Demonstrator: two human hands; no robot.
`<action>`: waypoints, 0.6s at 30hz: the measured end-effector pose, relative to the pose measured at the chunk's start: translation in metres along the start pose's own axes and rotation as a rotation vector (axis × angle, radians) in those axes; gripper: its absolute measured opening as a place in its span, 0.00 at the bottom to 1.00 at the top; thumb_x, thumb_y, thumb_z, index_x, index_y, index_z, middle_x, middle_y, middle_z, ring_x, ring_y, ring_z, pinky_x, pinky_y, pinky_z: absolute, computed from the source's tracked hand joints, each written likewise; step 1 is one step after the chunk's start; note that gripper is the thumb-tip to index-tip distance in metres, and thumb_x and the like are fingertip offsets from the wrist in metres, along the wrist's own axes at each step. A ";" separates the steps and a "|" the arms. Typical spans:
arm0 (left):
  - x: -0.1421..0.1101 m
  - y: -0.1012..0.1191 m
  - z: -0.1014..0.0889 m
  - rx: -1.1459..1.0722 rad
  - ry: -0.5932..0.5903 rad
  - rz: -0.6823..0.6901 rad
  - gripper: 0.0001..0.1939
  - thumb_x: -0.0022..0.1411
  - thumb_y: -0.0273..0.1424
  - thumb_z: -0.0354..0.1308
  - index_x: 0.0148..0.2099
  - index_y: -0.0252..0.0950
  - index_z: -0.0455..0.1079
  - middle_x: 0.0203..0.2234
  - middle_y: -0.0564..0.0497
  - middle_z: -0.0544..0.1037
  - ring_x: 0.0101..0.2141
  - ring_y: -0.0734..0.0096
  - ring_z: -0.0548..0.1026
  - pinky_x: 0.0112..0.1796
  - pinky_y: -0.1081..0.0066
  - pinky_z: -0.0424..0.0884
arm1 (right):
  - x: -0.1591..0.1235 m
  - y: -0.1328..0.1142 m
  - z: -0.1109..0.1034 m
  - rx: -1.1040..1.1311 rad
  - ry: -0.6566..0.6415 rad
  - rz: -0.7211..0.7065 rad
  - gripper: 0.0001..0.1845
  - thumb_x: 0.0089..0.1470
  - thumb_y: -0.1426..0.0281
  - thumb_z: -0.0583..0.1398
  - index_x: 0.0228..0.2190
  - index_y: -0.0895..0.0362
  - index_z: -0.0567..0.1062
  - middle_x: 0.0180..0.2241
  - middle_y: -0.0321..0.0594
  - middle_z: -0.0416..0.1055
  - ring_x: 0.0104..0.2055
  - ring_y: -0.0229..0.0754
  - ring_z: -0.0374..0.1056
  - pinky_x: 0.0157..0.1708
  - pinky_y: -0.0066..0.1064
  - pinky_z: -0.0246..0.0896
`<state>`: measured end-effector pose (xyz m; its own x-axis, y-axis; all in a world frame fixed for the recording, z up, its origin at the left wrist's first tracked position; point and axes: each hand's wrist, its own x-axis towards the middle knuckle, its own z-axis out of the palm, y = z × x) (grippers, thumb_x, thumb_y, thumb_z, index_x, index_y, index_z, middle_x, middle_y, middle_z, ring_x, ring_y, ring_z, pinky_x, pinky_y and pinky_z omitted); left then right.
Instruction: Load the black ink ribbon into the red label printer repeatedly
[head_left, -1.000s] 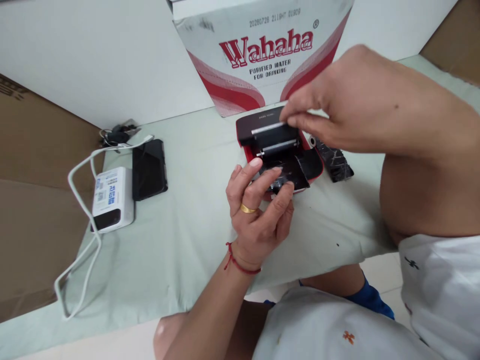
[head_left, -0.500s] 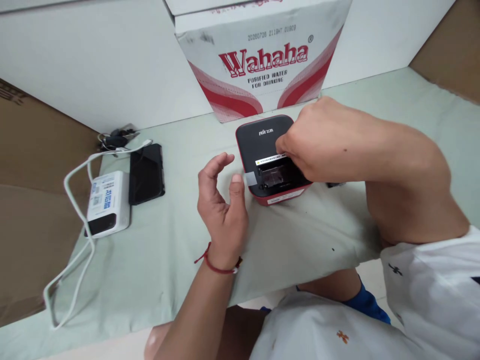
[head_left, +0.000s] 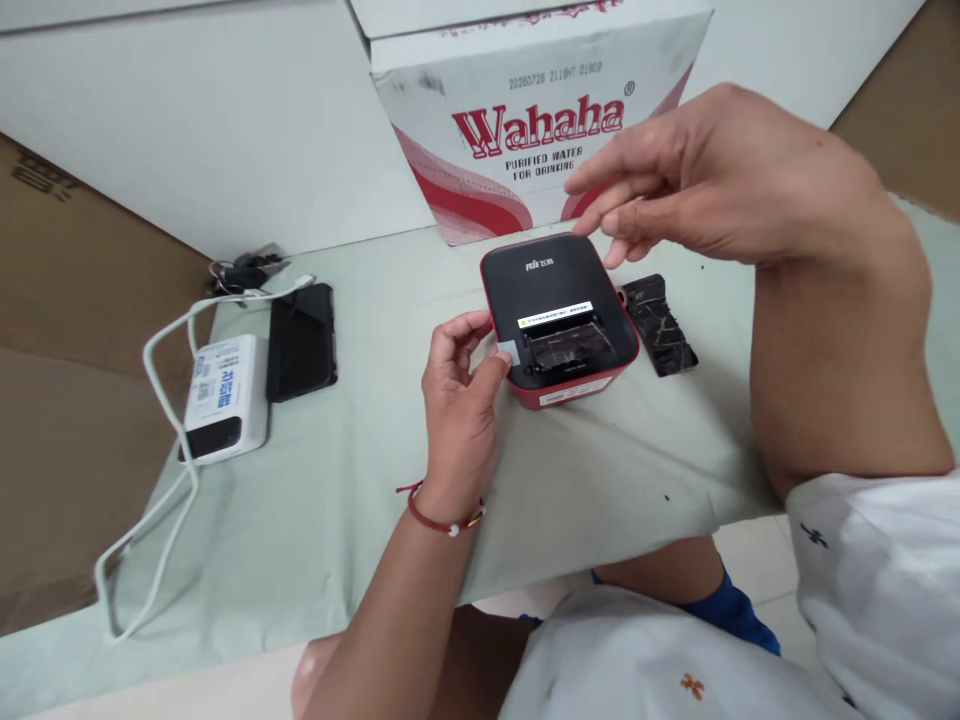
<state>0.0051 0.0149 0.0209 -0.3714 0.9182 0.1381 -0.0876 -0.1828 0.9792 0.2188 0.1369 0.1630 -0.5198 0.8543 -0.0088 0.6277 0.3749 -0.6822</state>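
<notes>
A small black-topped printer (head_left: 559,285) with red sides stands on the cloth, with dark wrinkled film in its front slot. A clear tape tab sticks to its front left edge. My left hand (head_left: 465,395), wearing a red string bracelet, grips that left edge, thumb at the tab and fingers curled along the side. Above the printer's back right corner hovers my right hand (head_left: 675,190), fingers apart with nothing visible in them. On the cloth right of the printer lies a flat black piece with a wrinkled, shiny surface (head_left: 661,328).
Behind the printer stands a white-and-red Wahaha water carton (head_left: 525,120). To the left are a black phone (head_left: 301,345), a white power bank (head_left: 232,385), a white cable (head_left: 154,350) and keys (head_left: 244,275). Brown cardboard (head_left: 82,350) borders the left side.
My right hand has come up off the printer and opened, uncovering the flat black piece beside it. My left hand has moved in and taken hold of the printer's left edge.
</notes>
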 end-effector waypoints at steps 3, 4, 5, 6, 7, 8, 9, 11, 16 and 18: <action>0.001 -0.001 0.000 -0.022 0.012 -0.005 0.17 0.59 0.28 0.66 0.51 0.43 0.76 0.53 0.50 0.80 0.59 0.59 0.77 0.62 0.58 0.73 | 0.008 0.016 -0.007 -0.180 -0.028 0.122 0.21 0.65 0.77 0.63 0.57 0.53 0.84 0.47 0.40 0.86 0.39 0.39 0.82 0.41 0.28 0.74; 0.001 -0.002 0.000 -0.025 0.015 -0.003 0.17 0.59 0.28 0.67 0.51 0.43 0.76 0.53 0.50 0.80 0.59 0.59 0.77 0.61 0.58 0.73 | 0.013 0.022 -0.008 -0.234 -0.049 0.159 0.22 0.65 0.78 0.62 0.57 0.56 0.83 0.48 0.42 0.86 0.40 0.40 0.82 0.42 0.29 0.74; 0.001 -0.003 -0.001 -0.027 0.016 0.000 0.17 0.59 0.29 0.67 0.51 0.43 0.76 0.53 0.50 0.80 0.59 0.59 0.77 0.61 0.58 0.73 | 0.017 0.028 -0.008 -0.280 -0.075 0.185 0.23 0.64 0.79 0.61 0.58 0.58 0.83 0.48 0.44 0.86 0.41 0.42 0.83 0.42 0.31 0.75; 0.001 -0.004 -0.001 -0.027 0.013 0.000 0.17 0.59 0.29 0.67 0.51 0.42 0.75 0.54 0.49 0.79 0.60 0.59 0.76 0.61 0.59 0.73 | 0.021 0.034 -0.009 -0.319 -0.103 0.197 0.24 0.63 0.80 0.61 0.58 0.59 0.83 0.49 0.46 0.86 0.42 0.45 0.83 0.43 0.33 0.76; 0.002 -0.005 -0.002 -0.027 0.006 -0.003 0.18 0.59 0.30 0.67 0.52 0.42 0.75 0.54 0.49 0.79 0.60 0.59 0.76 0.61 0.59 0.73 | 0.024 0.039 -0.009 -0.349 -0.133 0.195 0.25 0.62 0.80 0.62 0.58 0.58 0.83 0.49 0.46 0.86 0.43 0.48 0.84 0.43 0.35 0.77; 0.003 -0.006 -0.003 -0.030 -0.004 -0.011 0.18 0.60 0.30 0.67 0.52 0.43 0.75 0.55 0.49 0.79 0.60 0.58 0.76 0.60 0.60 0.74 | 0.026 0.044 -0.010 -0.364 -0.171 0.179 0.26 0.61 0.81 0.62 0.57 0.57 0.84 0.50 0.47 0.86 0.44 0.49 0.84 0.44 0.37 0.78; 0.005 -0.008 -0.005 -0.034 -0.014 -0.024 0.18 0.60 0.30 0.67 0.53 0.43 0.74 0.55 0.49 0.78 0.60 0.58 0.76 0.60 0.60 0.74 | 0.027 0.047 -0.011 -0.364 -0.209 0.146 0.26 0.60 0.81 0.61 0.57 0.57 0.84 0.51 0.46 0.86 0.45 0.50 0.84 0.44 0.38 0.78; 0.010 -0.011 -0.008 -0.053 -0.029 -0.049 0.19 0.60 0.31 0.68 0.53 0.44 0.73 0.56 0.49 0.77 0.61 0.58 0.75 0.59 0.60 0.76 | 0.024 0.049 -0.013 -0.340 -0.266 0.053 0.26 0.61 0.82 0.60 0.57 0.57 0.84 0.52 0.46 0.85 0.48 0.49 0.83 0.48 0.37 0.77; 0.022 -0.018 -0.014 -0.087 -0.083 -0.054 0.28 0.55 0.32 0.73 0.57 0.48 0.70 0.64 0.49 0.73 0.69 0.56 0.70 0.67 0.58 0.73 | 0.014 0.040 -0.017 -0.292 -0.270 -0.051 0.26 0.65 0.81 0.61 0.60 0.56 0.83 0.56 0.46 0.84 0.53 0.44 0.82 0.55 0.35 0.73; 0.023 -0.019 -0.016 -0.111 -0.111 -0.071 0.33 0.55 0.34 0.74 0.60 0.51 0.69 0.68 0.49 0.70 0.72 0.56 0.67 0.69 0.57 0.71 | 0.013 0.036 -0.017 -0.295 -0.274 -0.011 0.29 0.64 0.82 0.61 0.63 0.53 0.81 0.57 0.43 0.83 0.53 0.44 0.82 0.55 0.36 0.73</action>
<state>-0.0162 0.0341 0.0032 -0.2565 0.9623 0.0904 -0.2144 -0.1478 0.9655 0.2447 0.1675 0.1513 -0.6374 0.7371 -0.2247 0.7401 0.5044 -0.4447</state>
